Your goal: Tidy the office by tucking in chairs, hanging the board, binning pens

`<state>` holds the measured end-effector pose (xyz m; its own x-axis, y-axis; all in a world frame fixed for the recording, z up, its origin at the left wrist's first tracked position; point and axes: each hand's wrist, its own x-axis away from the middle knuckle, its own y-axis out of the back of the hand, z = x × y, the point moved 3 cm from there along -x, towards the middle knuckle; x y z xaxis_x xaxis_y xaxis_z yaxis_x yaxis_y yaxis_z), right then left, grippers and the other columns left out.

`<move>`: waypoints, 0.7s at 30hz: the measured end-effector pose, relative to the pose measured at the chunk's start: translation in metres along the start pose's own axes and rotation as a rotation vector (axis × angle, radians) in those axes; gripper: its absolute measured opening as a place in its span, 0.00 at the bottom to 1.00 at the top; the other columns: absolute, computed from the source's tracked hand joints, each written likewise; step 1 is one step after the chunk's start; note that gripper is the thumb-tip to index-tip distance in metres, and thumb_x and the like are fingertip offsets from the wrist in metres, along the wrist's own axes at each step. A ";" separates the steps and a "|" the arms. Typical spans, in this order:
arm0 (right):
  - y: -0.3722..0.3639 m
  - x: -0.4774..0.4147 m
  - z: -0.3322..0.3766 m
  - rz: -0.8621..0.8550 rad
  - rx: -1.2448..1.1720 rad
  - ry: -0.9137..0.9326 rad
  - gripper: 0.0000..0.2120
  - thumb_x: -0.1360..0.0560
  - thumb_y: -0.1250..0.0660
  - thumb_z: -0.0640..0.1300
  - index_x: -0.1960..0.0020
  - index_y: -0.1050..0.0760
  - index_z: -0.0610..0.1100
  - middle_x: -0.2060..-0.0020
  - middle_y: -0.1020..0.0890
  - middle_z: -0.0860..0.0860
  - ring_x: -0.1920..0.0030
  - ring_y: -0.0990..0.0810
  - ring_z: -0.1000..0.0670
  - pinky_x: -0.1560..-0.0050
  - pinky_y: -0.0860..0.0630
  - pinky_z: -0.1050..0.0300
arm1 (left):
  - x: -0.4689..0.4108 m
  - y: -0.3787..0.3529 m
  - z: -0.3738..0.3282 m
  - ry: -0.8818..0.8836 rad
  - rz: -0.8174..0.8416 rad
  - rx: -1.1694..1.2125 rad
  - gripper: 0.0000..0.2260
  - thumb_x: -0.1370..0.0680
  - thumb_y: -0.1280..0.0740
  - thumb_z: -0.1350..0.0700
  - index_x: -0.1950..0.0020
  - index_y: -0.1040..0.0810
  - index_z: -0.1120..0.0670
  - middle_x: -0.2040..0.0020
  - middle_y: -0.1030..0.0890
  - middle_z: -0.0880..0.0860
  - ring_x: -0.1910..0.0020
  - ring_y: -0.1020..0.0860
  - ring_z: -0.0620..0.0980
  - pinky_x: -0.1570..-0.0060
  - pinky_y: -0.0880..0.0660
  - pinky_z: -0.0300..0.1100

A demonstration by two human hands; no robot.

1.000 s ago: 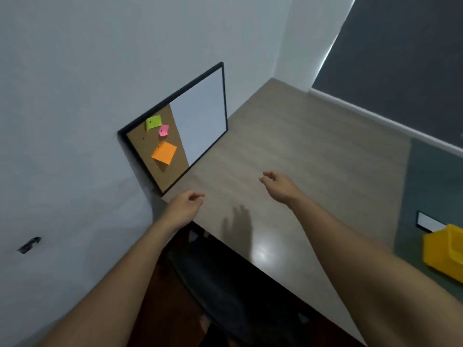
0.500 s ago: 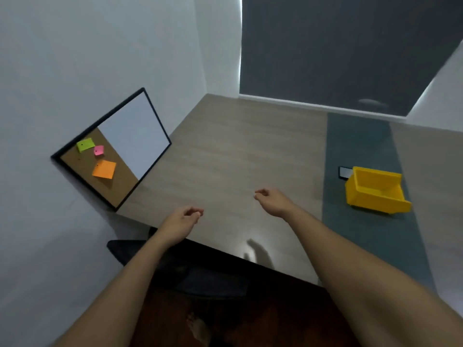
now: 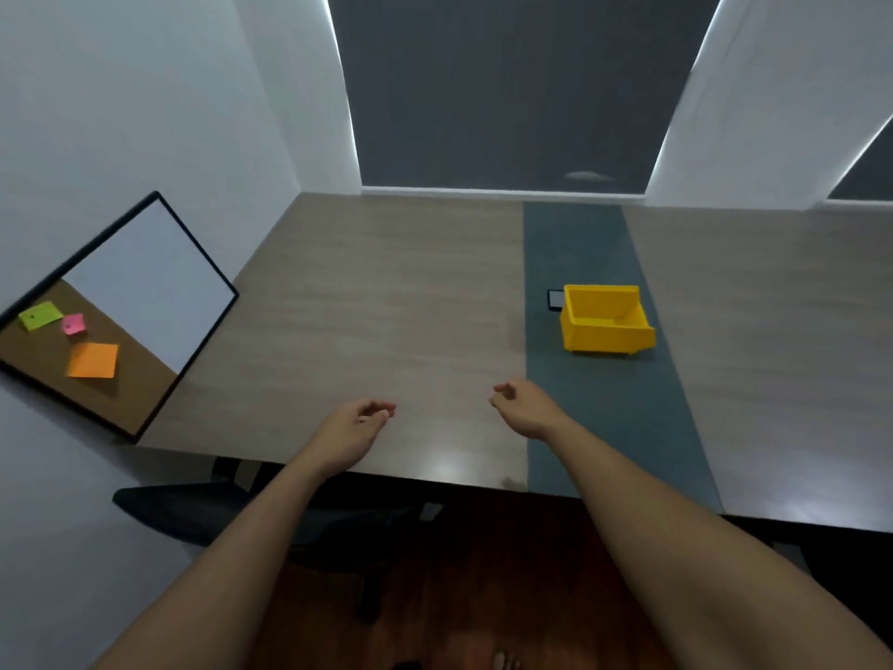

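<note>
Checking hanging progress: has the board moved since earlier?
No. The board still leans against the wall at the desk's left edge; only the camera turned.

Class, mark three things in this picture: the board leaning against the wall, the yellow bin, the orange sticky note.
board (image 3: pixel 137 302), head view, on its white panel.
yellow bin (image 3: pixel 609 338), head view, on its near outer wall.
orange sticky note (image 3: pixel 93 361), head view, at its middle.

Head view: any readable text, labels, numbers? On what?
No readable text anywhere.
On the board: green note, pink note, orange note show no writing.
Its whiteboard half: blank.
The yellow bin: no label visible.
The small dark-framed item behind it: too small to read.
</note>
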<state>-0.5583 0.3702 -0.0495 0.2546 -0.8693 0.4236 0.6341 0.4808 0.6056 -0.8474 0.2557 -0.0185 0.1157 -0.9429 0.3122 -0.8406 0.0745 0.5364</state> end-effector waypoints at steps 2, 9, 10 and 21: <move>0.003 0.008 -0.005 -0.033 -0.022 -0.020 0.23 0.16 0.36 0.50 0.25 0.26 0.39 0.31 0.21 0.43 0.32 0.22 0.42 0.34 0.26 0.51 | -0.001 -0.005 -0.004 -0.018 0.026 -0.013 0.09 0.13 0.35 0.57 0.37 0.18 0.48 0.39 0.14 0.49 0.37 0.17 0.49 0.34 0.25 0.44; 0.000 0.046 -0.021 -0.109 -0.077 -0.087 0.23 0.17 0.35 0.49 0.26 0.26 0.40 0.30 0.21 0.44 0.31 0.22 0.44 0.35 0.28 0.54 | 0.002 -0.020 -0.012 -0.097 0.118 -0.027 0.08 0.13 0.36 0.57 0.39 0.18 0.46 0.40 0.14 0.48 0.37 0.17 0.50 0.33 0.25 0.45; -0.003 0.053 -0.026 -0.118 -0.087 -0.097 0.23 0.16 0.36 0.49 0.25 0.27 0.40 0.29 0.21 0.44 0.30 0.22 0.44 0.35 0.28 0.54 | 0.002 -0.024 -0.013 -0.111 0.140 -0.038 0.09 0.13 0.36 0.56 0.39 0.18 0.45 0.40 0.14 0.47 0.38 0.17 0.49 0.32 0.24 0.46; -0.049 0.198 -0.149 -0.294 -0.249 -0.419 0.23 0.16 0.37 0.56 0.26 0.26 0.45 0.30 0.21 0.48 0.28 0.23 0.45 0.32 0.27 0.52 | 0.024 -0.140 -0.039 -0.238 0.543 -0.216 0.11 0.14 0.36 0.53 0.35 0.16 0.47 0.38 0.14 0.45 0.38 0.17 0.47 0.32 0.22 0.52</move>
<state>-0.4302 0.1572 -0.0953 -0.2380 -0.8187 0.5225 0.8005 0.1394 0.5829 -0.7062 0.2350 -0.0553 -0.4395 -0.7970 0.4143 -0.6181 0.6029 0.5044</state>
